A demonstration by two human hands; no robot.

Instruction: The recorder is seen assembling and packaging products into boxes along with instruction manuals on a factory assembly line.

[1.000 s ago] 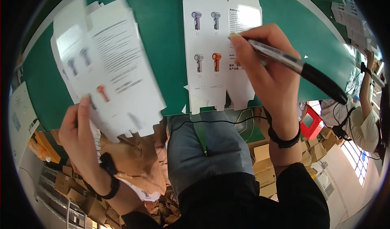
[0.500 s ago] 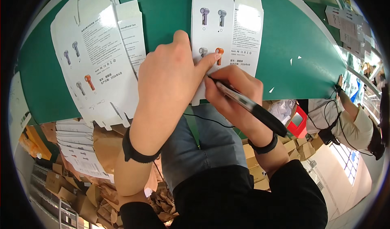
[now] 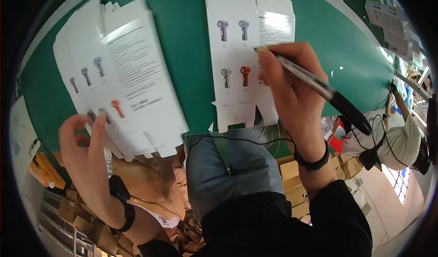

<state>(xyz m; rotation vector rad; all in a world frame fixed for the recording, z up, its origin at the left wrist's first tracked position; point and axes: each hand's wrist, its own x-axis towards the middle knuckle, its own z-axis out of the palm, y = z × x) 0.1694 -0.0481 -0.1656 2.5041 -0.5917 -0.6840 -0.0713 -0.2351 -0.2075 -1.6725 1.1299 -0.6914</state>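
Note:
My left hand [image 3: 83, 149] pinches the near-left edge of a white unfolded carton [image 3: 132, 70] on top of the left pile, thumb on its printed face. That carton is blurred and printed with small handheld fans, one of them orange. My right hand [image 3: 299, 90] is closed round a pen [image 3: 326, 89] with a clear barrel and a black end, its tip pointing left over the right-hand pieces. Beneath it lies another white flat carton [image 3: 235, 51] with four-cornered fan pictures and small circles, its right flap partly covered by my right hand.
The green table [image 3: 191, 51] curves round in front of me. Small white paper scraps [image 3: 341, 68] lie to the right. Brown cardboard boxes [image 3: 292, 184] and crumpled brown paper [image 3: 146, 175] are below. At the far right, a co-worker's pale shirt [image 3: 392, 138] shows beside more cartons [image 3: 388, 19].
My left hand has left the right-hand carton and taken hold of the left pile's top carton, which has shifted right. My right hand with the pen has lifted and moved right.

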